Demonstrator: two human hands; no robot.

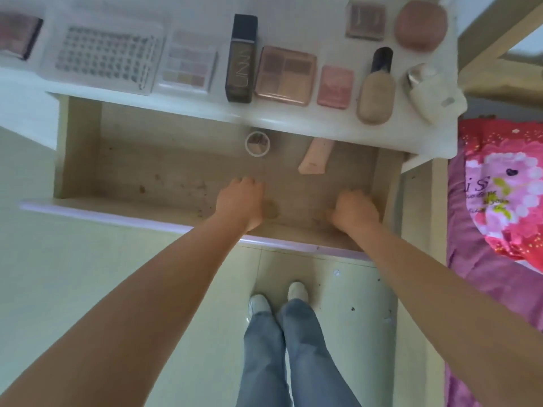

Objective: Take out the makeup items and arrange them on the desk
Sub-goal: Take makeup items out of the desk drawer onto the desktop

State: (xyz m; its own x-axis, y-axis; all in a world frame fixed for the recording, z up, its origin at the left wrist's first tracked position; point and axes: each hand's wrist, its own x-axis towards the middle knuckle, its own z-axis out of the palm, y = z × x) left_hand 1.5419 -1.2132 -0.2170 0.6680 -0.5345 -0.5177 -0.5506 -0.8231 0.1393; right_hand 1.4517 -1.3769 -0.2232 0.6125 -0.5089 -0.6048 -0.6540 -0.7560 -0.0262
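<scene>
Both hands reach down into the open drawer [79, 148] of a white desk [293, 118]. The left hand [239, 201] sits near the drawer's middle with its fingers curled under, and the right hand [354, 211] lies toward the 3 o'clock side, close to the drawer wall, fingers likewise bent; whether either one grips anything cannot be told, since the fingertips are hidden. The two hands are well apart. Two items lie on the drawer floor at 12 o'clock from the hands: a small round clear jar [257, 143] just under the desk edge, and a peach tube [316, 157] tilted beside it, its upper end tucked beneath the desktop. On the desk, running from 9 o'clock to 3 o'clock, lie a dark-edged pink palette [19, 35], a clear lash tray [102, 58], a pale eyeshadow palette [188, 66], a black box [241, 58], a four-pan bronze palette [286, 76], a pink blush compact [335, 86], a beige foundation bottle [376, 88] and a white bottle [432, 89]. Behind them sit a brown square compact [365, 19] and a round pink case [420, 23]. A pink floral quilt [505, 186] lies at 3 o'clock.
</scene>
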